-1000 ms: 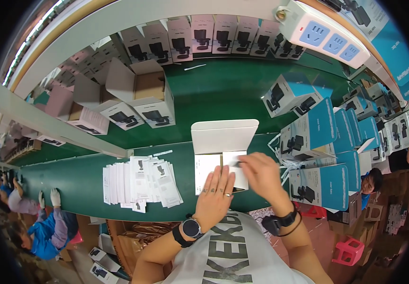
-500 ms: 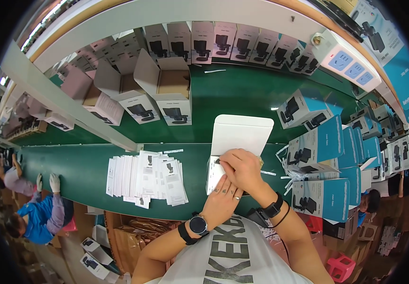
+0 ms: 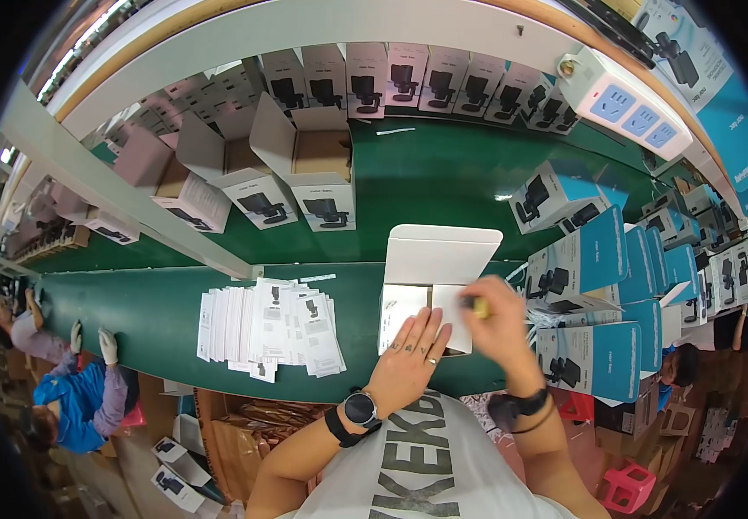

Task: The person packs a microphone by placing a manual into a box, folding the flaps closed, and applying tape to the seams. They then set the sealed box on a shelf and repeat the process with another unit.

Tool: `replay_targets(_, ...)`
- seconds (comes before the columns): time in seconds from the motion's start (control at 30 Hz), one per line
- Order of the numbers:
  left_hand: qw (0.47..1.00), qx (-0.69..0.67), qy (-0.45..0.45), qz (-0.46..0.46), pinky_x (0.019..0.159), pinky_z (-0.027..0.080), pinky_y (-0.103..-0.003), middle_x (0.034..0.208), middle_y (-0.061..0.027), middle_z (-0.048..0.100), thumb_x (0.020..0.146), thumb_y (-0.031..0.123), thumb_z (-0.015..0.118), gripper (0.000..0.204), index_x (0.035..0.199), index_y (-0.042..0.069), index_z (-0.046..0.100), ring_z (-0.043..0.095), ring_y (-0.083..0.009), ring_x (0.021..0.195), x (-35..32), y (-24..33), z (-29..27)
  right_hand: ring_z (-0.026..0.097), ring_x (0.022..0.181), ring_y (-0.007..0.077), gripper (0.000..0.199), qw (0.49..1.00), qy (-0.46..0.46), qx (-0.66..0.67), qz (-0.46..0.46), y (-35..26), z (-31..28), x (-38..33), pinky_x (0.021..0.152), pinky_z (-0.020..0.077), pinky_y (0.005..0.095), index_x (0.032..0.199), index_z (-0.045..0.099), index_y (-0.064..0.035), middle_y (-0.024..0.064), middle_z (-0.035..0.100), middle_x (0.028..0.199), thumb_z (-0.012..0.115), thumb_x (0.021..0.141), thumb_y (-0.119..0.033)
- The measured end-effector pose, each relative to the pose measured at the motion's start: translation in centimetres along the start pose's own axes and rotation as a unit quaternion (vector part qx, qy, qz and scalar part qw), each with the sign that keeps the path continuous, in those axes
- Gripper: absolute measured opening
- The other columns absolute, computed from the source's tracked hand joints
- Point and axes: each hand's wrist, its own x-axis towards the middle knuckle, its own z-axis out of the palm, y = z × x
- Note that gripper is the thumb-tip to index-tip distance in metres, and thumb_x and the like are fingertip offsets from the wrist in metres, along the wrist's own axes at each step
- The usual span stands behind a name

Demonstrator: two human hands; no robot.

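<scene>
A white cardboard box (image 3: 446, 249) stands on the green bench in front of me, its lid flap raised at the far side. My left hand (image 3: 404, 368) lies on the box's near part, fingers stretched out over the white inner flaps (image 3: 404, 307). Over the box's right side, my right hand (image 3: 502, 324) is closed round a small yellow and black object (image 3: 479, 306), which looks like a handheld tool; blur hides its exact kind. Between the inner flaps runs a narrow dark gap.
White printed leaflets (image 3: 274, 324) lie fanned out at left. Blue and white boxes (image 3: 590, 355) are stacked at right. Open boxes (image 3: 326, 195) stand on the far shelf, beneath a power strip (image 3: 633, 108). A person in blue (image 3: 80, 402) sits at far left.
My right hand has lifted off the box's middle and moved right, uncovering the inner flaps. My left hand has stayed on the box and its fingers now lie flatter. The lid flap leans slightly lower.
</scene>
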Motion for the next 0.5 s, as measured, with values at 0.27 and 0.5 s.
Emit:
replay_targets(0.27, 0.995, -0.055, -0.084, 0.008, 0.123, 0.031, -0.050, 0.151, -0.0255, 0.051, 0.087, 0.015, 0.065, 0.059, 0.143, -0.002, 0.055, 0.045, -0.0418, 0.144, 1.1, -0.4, -0.3, 0.072, 0.087, 0.0297, 0.025, 0.998, -0.066, -0.022, 0.007, -2.4, 3.7, 2.5, 0.074, 0.0580, 0.0381, 0.102, 0.075, -0.0120, 0.0053, 0.072, 0.099, 0.080, 0.078, -0.018)
replay_targets(0.5, 0.996, -0.058, -0.071, -0.008, 0.125, 0.029, -0.050, 0.163, -0.0247, 0.038, 0.084, 0.019, 0.073, 0.076, 0.153, 0.001, 0.047, 0.037, -0.0415, 0.151, 0.4, -0.1, 1.1, 0.069, 0.086, 0.0340, 0.028, 0.994, -0.061, 0.095, 0.000, -0.7, -0.6, 0.2, 0.075, 0.0557, 0.0399, 0.105, 0.074, -0.0083, 0.0117, 0.069, 0.092, 0.080, 0.080, -0.016)
